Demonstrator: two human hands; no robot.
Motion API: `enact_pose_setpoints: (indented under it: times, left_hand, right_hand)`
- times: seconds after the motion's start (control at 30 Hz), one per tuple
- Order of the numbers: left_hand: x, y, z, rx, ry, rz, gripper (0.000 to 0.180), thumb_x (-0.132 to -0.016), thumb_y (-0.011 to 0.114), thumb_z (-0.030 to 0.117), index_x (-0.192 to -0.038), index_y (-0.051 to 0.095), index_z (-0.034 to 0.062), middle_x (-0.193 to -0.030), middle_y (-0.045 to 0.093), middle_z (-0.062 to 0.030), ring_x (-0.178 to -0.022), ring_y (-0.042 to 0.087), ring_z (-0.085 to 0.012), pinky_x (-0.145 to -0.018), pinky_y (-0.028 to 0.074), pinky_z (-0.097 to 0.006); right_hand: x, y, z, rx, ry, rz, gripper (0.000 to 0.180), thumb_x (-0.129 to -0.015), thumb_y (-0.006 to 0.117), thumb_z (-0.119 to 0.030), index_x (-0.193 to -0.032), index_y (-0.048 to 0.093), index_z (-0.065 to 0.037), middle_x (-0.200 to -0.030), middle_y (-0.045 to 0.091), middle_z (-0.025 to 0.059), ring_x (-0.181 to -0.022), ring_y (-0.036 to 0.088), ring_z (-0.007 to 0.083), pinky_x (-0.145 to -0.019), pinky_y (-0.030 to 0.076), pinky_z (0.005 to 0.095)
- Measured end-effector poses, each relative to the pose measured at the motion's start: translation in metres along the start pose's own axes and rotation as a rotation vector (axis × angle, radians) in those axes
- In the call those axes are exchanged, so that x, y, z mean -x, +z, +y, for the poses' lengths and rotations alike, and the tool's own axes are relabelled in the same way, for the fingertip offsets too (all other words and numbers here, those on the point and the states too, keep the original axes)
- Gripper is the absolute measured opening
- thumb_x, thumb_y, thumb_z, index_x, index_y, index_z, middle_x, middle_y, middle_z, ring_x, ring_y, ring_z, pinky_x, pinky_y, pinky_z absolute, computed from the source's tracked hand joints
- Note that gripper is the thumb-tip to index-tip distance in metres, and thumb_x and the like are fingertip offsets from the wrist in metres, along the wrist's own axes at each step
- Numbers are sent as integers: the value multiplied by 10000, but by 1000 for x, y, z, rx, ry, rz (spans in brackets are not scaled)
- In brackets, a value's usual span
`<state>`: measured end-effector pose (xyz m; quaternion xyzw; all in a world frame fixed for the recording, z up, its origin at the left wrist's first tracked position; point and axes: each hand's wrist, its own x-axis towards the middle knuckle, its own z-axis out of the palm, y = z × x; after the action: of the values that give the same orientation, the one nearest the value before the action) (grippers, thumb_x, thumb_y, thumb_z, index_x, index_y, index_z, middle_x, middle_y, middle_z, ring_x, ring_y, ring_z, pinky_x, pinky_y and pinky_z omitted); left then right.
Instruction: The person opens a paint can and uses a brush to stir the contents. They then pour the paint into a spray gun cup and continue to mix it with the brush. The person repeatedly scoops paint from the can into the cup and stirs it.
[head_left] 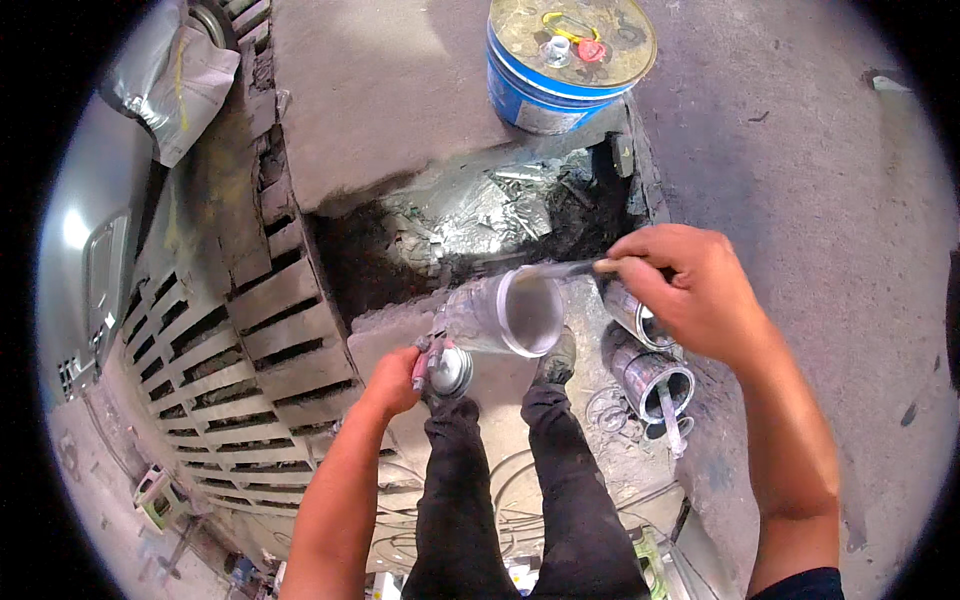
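Observation:
My left hand (392, 382) grips the handle of a spray gun (447, 368), whose clear plastic cup (505, 313) is tilted with its open mouth facing me and grey paint inside. My right hand (688, 288) holds a thin stirring stick (560, 269) whose tip rests at the cup's upper rim. Below the cup I see my dark trousers and one shoe (556, 362).
Two small open paint tins (655, 378) stand under my right hand, one with a stick in it. A large blue-sided bucket (560, 62) sits at the top. A slatted floor grate (250, 330) runs on the left beside a dark pit (480, 225).

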<state>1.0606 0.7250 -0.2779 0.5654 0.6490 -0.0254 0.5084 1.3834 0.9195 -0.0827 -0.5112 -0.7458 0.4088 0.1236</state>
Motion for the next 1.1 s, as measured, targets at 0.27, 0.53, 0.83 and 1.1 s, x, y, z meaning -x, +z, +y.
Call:
enact_pose_setpoints:
  times: [0.27, 0.53, 0.83, 1.1]
  left_hand:
    - [0, -2, -6, 56, 21, -117, 255, -864, 640, 242, -996, 614, 25, -902, 657, -211, -837, 638, -318, -763, 481, -389]
    - [-1, -10, 13, 56, 13, -209, 263, -865, 648, 227, -1042, 619, 35, -915, 667, -179, -810, 619, -245, -761, 479, -381]
    - [-3, -5, 9, 87, 29, -265, 251, -853, 672, 224, -1020, 622, 43, -913, 671, -157, -824, 619, -242, -757, 482, -370]
    - [-4, -8, 10, 101, 17, -298, 278, -854, 675, 229, -1056, 619, 47, -927, 670, -162, -841, 622, -259, -781, 478, -375]
  right_hand:
    - [0, -7, 13, 164, -6, -86, 145, -791, 581, -169, -837, 653, -52, -719, 603, 157, -700, 602, 343, -639, 481, 425]
    - [5, -6, 12, 304, -85, -184, 118, -777, 607, -178, -827, 642, -78, -702, 559, 137, -708, 591, 324, -631, 476, 432]
    - [7, 1, 15, 326, -210, -275, 200, -742, 637, -101, -936, 679, -126, -742, 555, 82, -711, 582, 282, -609, 465, 389]
    - [10, 9, 20, 340, -314, -269, 228, -711, 668, -87, -938, 673, -119, -728, 529, 73, -698, 572, 280, -583, 460, 394]
